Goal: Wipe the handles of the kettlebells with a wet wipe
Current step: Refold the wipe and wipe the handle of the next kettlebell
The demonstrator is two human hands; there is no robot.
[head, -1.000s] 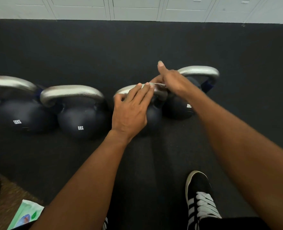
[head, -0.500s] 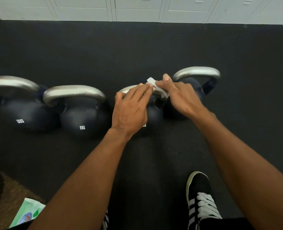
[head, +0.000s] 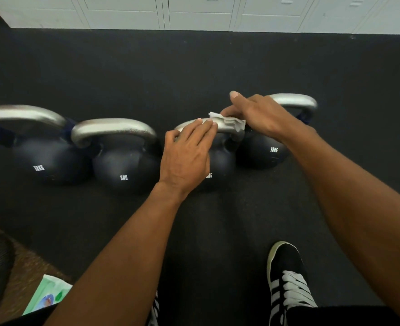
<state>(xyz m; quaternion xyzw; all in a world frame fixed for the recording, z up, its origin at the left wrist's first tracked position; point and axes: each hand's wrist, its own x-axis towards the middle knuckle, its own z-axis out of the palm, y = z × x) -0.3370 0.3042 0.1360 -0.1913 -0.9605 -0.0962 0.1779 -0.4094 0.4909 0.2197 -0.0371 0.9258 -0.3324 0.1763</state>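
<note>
The white wet wipe (head: 230,121) lies draped over the right end of the steel handle (head: 222,128) of the third kettlebell (head: 220,161) from the left, under the right hand (head: 260,116), which seems to pinch it, while the left hand (head: 184,156) rests flat, fingers straight, on the handle's left part
</note>
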